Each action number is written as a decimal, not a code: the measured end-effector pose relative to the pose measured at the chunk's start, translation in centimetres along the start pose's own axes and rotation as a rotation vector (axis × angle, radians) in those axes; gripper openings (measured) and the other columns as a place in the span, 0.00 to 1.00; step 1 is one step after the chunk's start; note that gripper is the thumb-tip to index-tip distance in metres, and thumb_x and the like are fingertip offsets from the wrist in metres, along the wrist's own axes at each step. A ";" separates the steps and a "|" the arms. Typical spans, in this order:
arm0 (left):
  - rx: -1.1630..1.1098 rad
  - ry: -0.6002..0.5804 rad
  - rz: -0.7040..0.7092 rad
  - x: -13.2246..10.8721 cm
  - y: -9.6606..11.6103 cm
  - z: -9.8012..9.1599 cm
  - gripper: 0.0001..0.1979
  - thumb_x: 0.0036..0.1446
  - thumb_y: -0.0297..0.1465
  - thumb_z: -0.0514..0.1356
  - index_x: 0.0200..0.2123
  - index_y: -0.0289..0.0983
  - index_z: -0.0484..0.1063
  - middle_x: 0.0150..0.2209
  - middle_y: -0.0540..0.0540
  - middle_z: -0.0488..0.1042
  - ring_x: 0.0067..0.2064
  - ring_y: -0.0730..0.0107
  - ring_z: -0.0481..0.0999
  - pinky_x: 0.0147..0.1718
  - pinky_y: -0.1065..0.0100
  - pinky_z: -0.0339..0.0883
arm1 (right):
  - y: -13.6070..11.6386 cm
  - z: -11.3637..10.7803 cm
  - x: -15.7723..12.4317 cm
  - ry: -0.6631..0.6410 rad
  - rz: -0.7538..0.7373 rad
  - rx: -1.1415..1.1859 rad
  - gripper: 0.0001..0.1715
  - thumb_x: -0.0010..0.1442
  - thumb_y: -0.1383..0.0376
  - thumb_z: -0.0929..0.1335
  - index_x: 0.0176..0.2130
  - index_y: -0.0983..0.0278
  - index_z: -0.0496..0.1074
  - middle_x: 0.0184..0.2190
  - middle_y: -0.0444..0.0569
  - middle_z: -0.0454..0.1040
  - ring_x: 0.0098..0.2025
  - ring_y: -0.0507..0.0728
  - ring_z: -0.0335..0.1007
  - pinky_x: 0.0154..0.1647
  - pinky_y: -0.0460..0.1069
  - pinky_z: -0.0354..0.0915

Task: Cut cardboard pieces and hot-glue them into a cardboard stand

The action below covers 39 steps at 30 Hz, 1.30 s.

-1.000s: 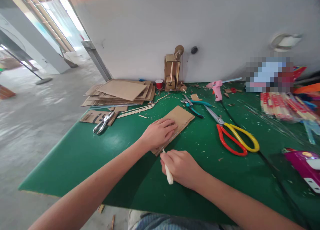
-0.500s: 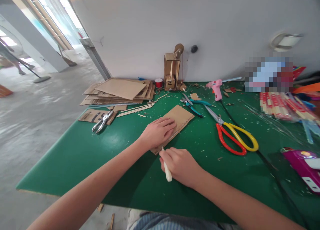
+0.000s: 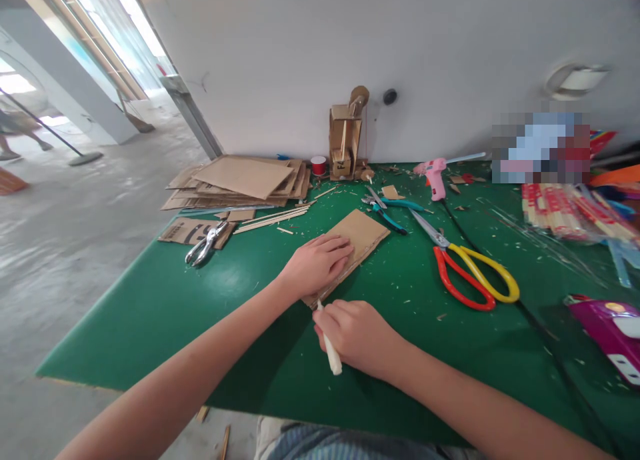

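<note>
My left hand (image 3: 320, 263) lies flat on a rectangular piece of brown cardboard (image 3: 361, 233), fingers stretched out and pressing it against the table. In my right hand (image 3: 357, 333) is a slim, pen-like tool with a white handle (image 3: 332, 355), the fingers wrapped round it. Its narrow tip meets the near lower corner of the cardboard, close to the long right edge. What the tip is made of is too small to tell. The cardboard's far end points away to the right, uncovered.
Scissors (image 3: 463, 267), teal-handled pliers (image 3: 387, 210) and a pink glue gun (image 3: 434, 177) lie to the right, with a purple tool (image 3: 605, 337) nearer. Stacked cardboard (image 3: 245, 177), a metal hole punch (image 3: 205, 243) and thin sticks (image 3: 273, 219) are left. A cardboard model (image 3: 344, 143) stands behind.
My right hand has drawn the white-handled tool slightly toward me and left, along the cardboard's edge to its near corner. My left hand and the cardboard have stayed put.
</note>
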<state>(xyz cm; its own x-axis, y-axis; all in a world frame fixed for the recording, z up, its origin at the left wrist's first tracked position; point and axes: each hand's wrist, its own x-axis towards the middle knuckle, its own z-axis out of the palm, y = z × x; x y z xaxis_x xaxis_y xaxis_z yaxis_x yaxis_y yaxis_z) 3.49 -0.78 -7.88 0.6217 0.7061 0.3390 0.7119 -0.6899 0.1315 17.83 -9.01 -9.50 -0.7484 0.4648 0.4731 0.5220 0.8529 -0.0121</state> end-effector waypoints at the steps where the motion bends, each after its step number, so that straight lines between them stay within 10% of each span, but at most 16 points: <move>1: -0.002 0.000 0.001 0.0 0.0 0.0 0.19 0.66 0.33 0.44 0.54 0.41 0.70 0.57 0.50 0.69 0.60 0.71 0.64 0.60 0.65 0.55 | 0.0 0.0 0.0 -0.014 -0.044 0.025 0.07 0.61 0.70 0.62 0.30 0.63 0.64 0.22 0.43 0.66 0.25 0.53 0.62 0.22 0.50 0.45; 18: 0.017 0.042 -0.146 -0.3 0.1 -0.4 0.20 0.64 0.38 0.48 0.54 0.40 0.68 0.59 0.45 0.66 0.60 0.62 0.63 0.59 0.60 0.56 | 0.1 -0.8 -0.1 0.071 -0.097 0.292 0.06 0.57 0.68 0.62 0.34 0.63 0.68 0.22 0.43 0.70 0.24 0.52 0.65 0.24 0.48 0.56; 28: -0.067 0.048 -0.559 0.9 -1.6 -1.8 0.39 0.54 0.52 0.54 0.63 0.38 0.53 0.53 0.35 0.66 0.52 0.47 0.69 0.48 0.53 0.64 | 7.7 -3.5 -0.8 0.552 0.628 0.447 0.11 0.63 0.64 0.62 0.45 0.62 0.66 0.34 0.50 0.74 0.30 0.54 0.70 0.31 0.49 0.68; 35: 0.263 -0.041 -0.551 1.9 -6.7 -5.6 0.27 0.56 0.43 0.54 0.58 0.41 0.63 0.54 0.36 0.63 0.53 0.46 0.67 0.48 0.52 0.64 | 9.9 -3.0 -1.1 0.499 0.655 0.305 0.29 0.57 0.62 0.67 0.56 0.64 0.58 0.44 0.55 0.65 0.38 0.58 0.68 0.40 0.56 0.69; 39: 0.303 -0.062 -0.518 1.4 -6.1 -5.5 0.20 0.60 0.41 0.49 0.51 0.40 0.69 0.48 0.38 0.68 0.50 0.51 0.69 0.47 0.56 0.64 | 10.0 -3.2 -1.2 0.440 0.662 0.372 0.33 0.56 0.60 0.68 0.58 0.62 0.57 0.49 0.58 0.60 0.43 0.60 0.66 0.30 0.51 0.71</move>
<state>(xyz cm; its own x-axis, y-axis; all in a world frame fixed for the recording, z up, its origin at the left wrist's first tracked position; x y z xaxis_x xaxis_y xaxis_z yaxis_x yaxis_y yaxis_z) -1.76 3.51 -3.13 0.1802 0.9524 0.2458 0.9829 -0.1837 -0.0088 25.26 -1.75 -7.35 -0.0734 0.8228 0.5635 0.5687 0.4987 -0.6541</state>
